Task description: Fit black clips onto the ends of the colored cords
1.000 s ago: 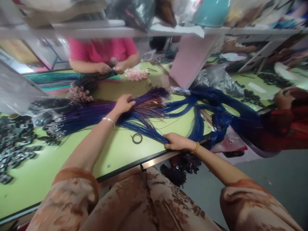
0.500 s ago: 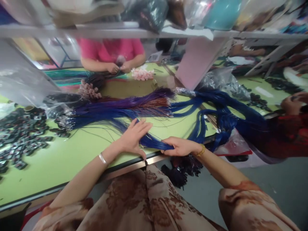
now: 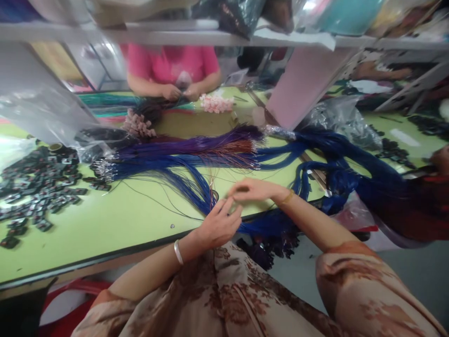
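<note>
My left hand point(image 3: 220, 223) is closed around a bundle of blue cords point(image 3: 196, 185) near the table's front edge. The cords run up and left from it, and more hang out to its right. My right hand point(image 3: 250, 189) meets the left fingertips with its fingers pinched together; what is between them is too small and blurred to name. Just behind the hands, thin brown strands point(image 3: 211, 180) stand over the cords. Purple cords point(image 3: 196, 146) with brown ends lie across the table behind.
Many small black pieces point(image 3: 42, 187) cover the table's left. A person in pink point(image 3: 171, 70) works across the table, below a shelf point(image 3: 140, 35). Long blue bundles point(image 3: 351, 150) stretch right, beside clear plastic bags point(image 3: 345, 121). Another person's hand is at the right edge.
My left hand has moved right and down and closed on the blue cords. My right hand has left its hold on them and risen to meet the left fingertips. The view has shifted slightly.
</note>
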The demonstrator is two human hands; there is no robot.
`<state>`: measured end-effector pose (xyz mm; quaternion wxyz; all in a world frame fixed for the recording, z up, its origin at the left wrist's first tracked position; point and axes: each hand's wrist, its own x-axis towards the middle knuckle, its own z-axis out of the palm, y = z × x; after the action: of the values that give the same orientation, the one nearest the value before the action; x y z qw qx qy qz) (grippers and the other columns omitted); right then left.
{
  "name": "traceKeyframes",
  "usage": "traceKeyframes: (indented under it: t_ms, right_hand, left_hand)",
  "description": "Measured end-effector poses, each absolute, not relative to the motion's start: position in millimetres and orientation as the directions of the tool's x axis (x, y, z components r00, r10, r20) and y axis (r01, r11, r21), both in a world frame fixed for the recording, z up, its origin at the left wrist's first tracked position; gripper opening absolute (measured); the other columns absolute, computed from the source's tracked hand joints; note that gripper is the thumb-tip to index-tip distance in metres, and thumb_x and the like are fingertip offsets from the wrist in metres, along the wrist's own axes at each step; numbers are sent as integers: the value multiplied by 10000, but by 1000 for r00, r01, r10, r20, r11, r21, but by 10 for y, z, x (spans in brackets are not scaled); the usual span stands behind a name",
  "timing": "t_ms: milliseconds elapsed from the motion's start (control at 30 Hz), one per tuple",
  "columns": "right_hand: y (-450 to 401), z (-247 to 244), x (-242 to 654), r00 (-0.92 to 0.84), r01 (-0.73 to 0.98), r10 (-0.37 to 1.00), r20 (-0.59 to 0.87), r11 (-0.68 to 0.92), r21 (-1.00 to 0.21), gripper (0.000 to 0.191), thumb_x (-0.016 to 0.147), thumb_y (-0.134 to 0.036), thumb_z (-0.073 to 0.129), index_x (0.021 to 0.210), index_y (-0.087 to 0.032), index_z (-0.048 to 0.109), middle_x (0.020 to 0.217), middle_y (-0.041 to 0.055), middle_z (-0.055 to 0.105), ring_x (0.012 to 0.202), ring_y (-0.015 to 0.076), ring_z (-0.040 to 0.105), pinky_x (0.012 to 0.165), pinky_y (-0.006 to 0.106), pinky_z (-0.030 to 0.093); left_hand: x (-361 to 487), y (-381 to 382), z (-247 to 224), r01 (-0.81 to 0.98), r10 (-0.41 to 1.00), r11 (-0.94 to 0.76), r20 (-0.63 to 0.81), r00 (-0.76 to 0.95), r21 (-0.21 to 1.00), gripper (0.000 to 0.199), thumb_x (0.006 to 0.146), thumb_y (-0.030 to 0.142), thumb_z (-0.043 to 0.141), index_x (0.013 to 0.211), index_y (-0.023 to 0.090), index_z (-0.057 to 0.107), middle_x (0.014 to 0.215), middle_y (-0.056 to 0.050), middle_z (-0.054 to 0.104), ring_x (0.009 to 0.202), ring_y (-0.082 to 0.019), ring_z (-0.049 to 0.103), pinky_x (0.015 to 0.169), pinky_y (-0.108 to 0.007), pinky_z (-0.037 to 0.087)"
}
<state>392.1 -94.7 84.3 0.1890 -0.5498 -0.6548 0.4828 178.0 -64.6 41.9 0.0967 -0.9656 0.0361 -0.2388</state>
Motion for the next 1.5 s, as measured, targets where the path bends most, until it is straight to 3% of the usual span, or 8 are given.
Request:
traceKeyframes:
  t_ms: [133, 267, 433, 567, 667, 833, 967, 1500]
  right_hand:
    - [-331, 657, 3603, 47, 50, 902, -428, -430, -901, 436, 814, -581, 605, 949, -172, 539, 812, 59, 678, 670, 131, 613, 607, 244, 498]
    - [219, 572, 3431, 254, -292, 900, -354, -278, -915, 280, 828, -329, 648, 786, -202, 403, 545, -60, 493, 484, 73, 468, 537, 210, 473]
    - [427, 771, 4185, 346, 321, 909, -233, -349, -880, 75, 845, -231, 536, 831, -161, 511, 588, -20, 498, 504, 84, 429, 539, 221, 423]
    - [-5, 1039, 4496, 458, 852, 889, -10, -442, -282, 386, 711, -309, 711, 968, -45, 597, 988, 221, 624, 992, 316, 559, 866, 423, 438]
    - [-537, 1178, 4162, 296, 901, 943, 154, -223, -371, 594, 837, -469, 576, 1270, -72, 490, 1196, 225, 568, 1120, 335, 515, 910, 442, 428]
    - [-1217, 1043, 3639, -130, 578, 967, -220, -106, -809, 660, 876, -565, 473, 1384, -150, 410, 894, 71, 661, 793, 200, 615, 723, 329, 502]
    - [-1336, 1017, 3745, -300, 512, 911, -283, -97, -854, 748, 789, -587, 589, 1397, -184, 423, 912, 60, 675, 833, 209, 628, 761, 343, 514]
    - [-585, 514, 4648, 42, 997, 931, -363, -17, 72, 323, 906, -293, 415, 1144, -113, 537, 932, 179, 689, 826, 287, 655, 702, 340, 423]
  left_hand:
    - [1782, -718, 455, -67, -158, -971, 407, 900, -228, 168, 911, 156, 433, 910, 151, 601, 1014, -106, 659, 1045, -216, 575, 898, -357, 418]
    - [1758, -734, 434, -99, -166, -976, 363, 917, -196, 162, 922, 156, 414, 847, 171, 556, 808, -58, 608, 847, -194, 573, 952, -393, 390]
    - [1685, -702, 391, -81, -106, -992, 293, 950, -95, 142, 913, 131, 409, 856, 182, 529, 691, -30, 536, 628, -170, 504, 654, -339, 422]
    - [1758, -671, 461, -51, -56, -998, 257, 965, -23, 127, 908, 140, 416, 841, 175, 518, 701, -46, 539, 628, -182, 519, 553, -327, 366]
    - [1887, -618, 567, 17, 28, -999, 237, 971, 45, 128, 907, 143, 403, 871, 167, 523, 739, -65, 555, 658, -196, 534, 580, -341, 380]
    - [2019, -438, 720, 133, 160, -983, 226, 961, 128, 121, 866, 201, 463, 926, 150, 555, 829, -106, 596, 800, -228, 579, 691, -372, 409]
    - [2025, -193, 761, 170, 197, -976, 205, 959, 139, 189, 754, 227, 569, 927, 150, 571, 835, -107, 618, 819, -238, 588, 771, -398, 411]
    - [1355, 1325, 580, 586, 593, -804, 89, 800, 100, 172, 665, 203, 547, 825, 192, 612, 854, -89, 677, 844, -268, 620, 701, -342, 437]
